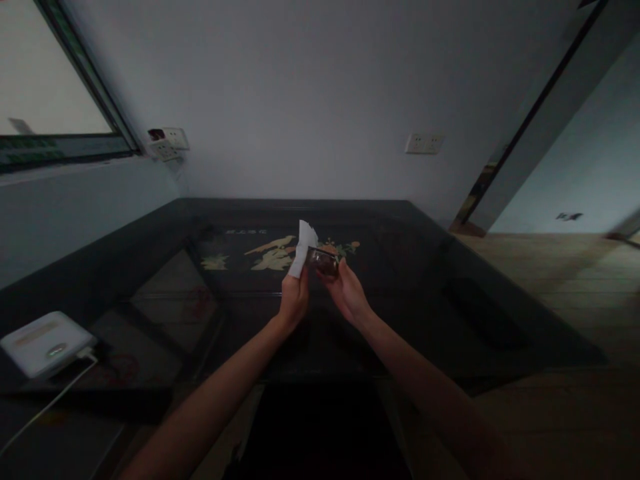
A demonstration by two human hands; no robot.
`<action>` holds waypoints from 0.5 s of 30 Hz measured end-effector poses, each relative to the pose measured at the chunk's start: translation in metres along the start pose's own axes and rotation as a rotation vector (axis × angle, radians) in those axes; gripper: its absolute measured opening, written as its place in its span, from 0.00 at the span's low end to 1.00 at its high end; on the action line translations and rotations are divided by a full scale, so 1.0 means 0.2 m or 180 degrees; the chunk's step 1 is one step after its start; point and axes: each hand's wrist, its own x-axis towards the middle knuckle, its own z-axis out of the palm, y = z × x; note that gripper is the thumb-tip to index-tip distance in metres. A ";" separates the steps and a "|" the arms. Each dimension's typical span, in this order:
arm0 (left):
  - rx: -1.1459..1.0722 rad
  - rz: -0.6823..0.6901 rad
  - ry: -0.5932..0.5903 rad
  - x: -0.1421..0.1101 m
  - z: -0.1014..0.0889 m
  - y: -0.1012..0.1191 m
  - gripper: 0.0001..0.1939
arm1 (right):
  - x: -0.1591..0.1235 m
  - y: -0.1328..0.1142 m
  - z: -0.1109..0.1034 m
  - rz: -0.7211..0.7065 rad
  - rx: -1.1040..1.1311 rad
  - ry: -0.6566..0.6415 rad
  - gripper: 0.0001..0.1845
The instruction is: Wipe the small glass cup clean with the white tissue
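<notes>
My left hand [295,297] is closed around a white sheet of paper or tissue [303,247], which stands up from the fingers and fans out at the top. My right hand [347,290] grips a small, dark, shiny object [324,262] with rounded edges; the dim light hides its exact kind. Paper and dark object meet or nearly meet between the two hands, above the middle of the glossy black table [320,347]. Behind them the tabletop carries a printed picture of a bird and flowers [273,253].
A white box-shaped device [47,343] with a plugged-in white cable [50,407] lies at the table's left edge. On the right side rests a dark flat object [483,313], hard to make out. Wall sockets [424,143] sit above the table's far edge.
</notes>
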 end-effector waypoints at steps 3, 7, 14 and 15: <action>-0.0106 -0.0216 0.0155 0.01 -0.01 -0.02 0.25 | 0.01 -0.02 0.00 0.0133 0.0082 -0.0137 0.19; -0.0263 -0.0257 0.0227 0.02 0.00 -0.01 0.25 | 0.01 -0.04 0.00 0.0121 0.0050 -0.0217 0.19; -0.0095 0.0022 -0.0035 -0.01 0.01 -0.02 0.24 | 0.01 -0.01 -0.03 0.0056 -0.0057 0.0020 0.23; -0.0027 0.0115 -0.0060 -0.02 0.01 -0.02 0.24 | 0.01 -0.01 -0.03 0.0029 -0.0056 0.0052 0.23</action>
